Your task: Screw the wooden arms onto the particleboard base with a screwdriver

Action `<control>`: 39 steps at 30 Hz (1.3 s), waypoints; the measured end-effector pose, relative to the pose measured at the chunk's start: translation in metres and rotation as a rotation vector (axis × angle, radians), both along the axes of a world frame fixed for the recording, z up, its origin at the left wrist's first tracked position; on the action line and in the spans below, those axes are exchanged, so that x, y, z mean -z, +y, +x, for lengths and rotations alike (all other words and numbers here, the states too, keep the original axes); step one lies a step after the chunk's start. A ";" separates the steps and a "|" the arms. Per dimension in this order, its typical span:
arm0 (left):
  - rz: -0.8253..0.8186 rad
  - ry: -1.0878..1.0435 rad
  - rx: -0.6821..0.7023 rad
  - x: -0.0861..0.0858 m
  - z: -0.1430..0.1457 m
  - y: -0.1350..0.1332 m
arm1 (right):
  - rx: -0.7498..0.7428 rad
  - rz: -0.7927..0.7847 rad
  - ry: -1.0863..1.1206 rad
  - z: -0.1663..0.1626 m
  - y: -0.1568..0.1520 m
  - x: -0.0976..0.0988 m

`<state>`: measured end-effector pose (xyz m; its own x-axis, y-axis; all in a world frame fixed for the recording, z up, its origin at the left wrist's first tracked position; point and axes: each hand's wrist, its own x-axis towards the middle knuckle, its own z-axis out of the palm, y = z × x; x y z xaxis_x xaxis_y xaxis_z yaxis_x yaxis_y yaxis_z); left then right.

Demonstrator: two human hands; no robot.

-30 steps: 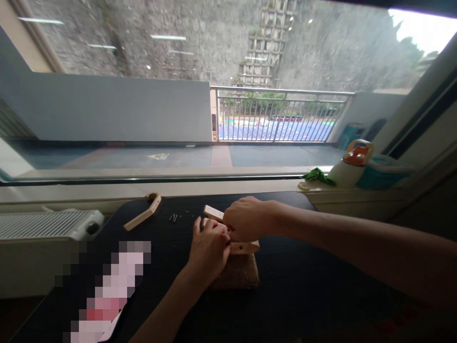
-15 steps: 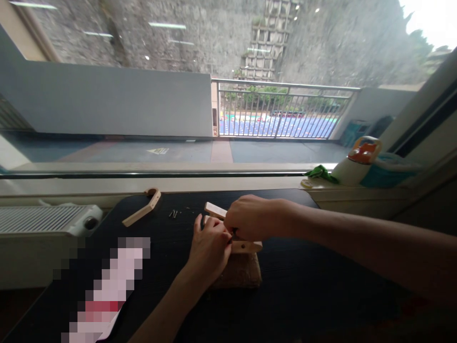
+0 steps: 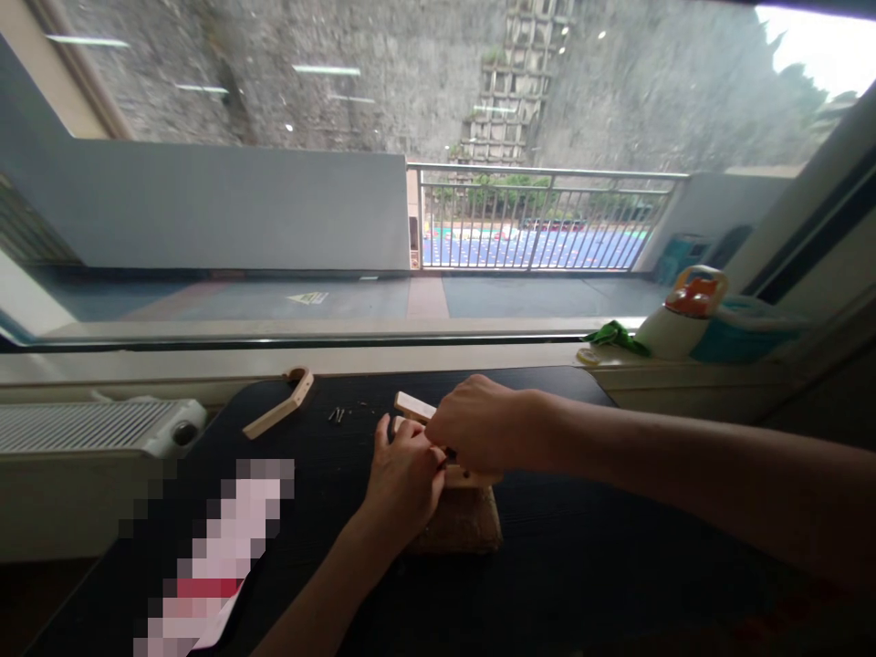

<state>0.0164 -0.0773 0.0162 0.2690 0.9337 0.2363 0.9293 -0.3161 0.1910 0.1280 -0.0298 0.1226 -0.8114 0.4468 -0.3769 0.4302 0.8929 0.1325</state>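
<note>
My left hand (image 3: 403,465) presses and grips a light wooden piece (image 3: 472,476) with a dark hole in it, fingers bent over its left part. My right hand (image 3: 472,424) is curled into a fist right against the left fingers, above the same wooden piece; whatever it holds is hidden. The end of another pale wooden bar (image 3: 414,406) sticks out behind the hands. Under them sits a brown block (image 3: 465,525) on the black table. Several small screws (image 3: 337,416) lie left of my hands.
A bent wooden piece with a hooked end (image 3: 280,408) lies at the table's back left. A blurred-out flat object (image 3: 229,538) is on the table's left side. A white bottle (image 3: 674,328), a green cloth (image 3: 614,338) and a white radiator (image 3: 96,429) are near the window.
My right fist has turned slightly and shifted a little left over the wooden piece. My left hand keeps its grip. The whole view has shifted slightly.
</note>
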 end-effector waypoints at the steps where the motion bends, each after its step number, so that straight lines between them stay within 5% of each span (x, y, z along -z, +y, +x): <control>1: 0.004 -0.002 -0.004 0.001 0.000 0.000 | -0.045 0.025 0.001 0.000 -0.002 0.001; 10: -0.009 -0.027 -0.015 0.002 0.000 0.001 | -0.124 -0.026 0.001 -0.002 0.004 0.003; 20: -0.021 -0.010 0.010 -0.003 0.001 0.000 | 0.200 -0.159 0.043 0.006 0.016 0.002; 25: 0.001 0.003 0.015 -0.001 0.001 -0.001 | 0.028 0.050 0.027 0.009 -0.004 0.001; 31: -0.017 -0.026 -0.008 0.001 0.000 -0.001 | -0.102 0.074 0.043 0.001 -0.013 0.007; 39: -0.027 -0.064 -0.017 0.005 -0.002 0.000 | -0.012 0.000 -0.001 -0.011 -0.007 0.007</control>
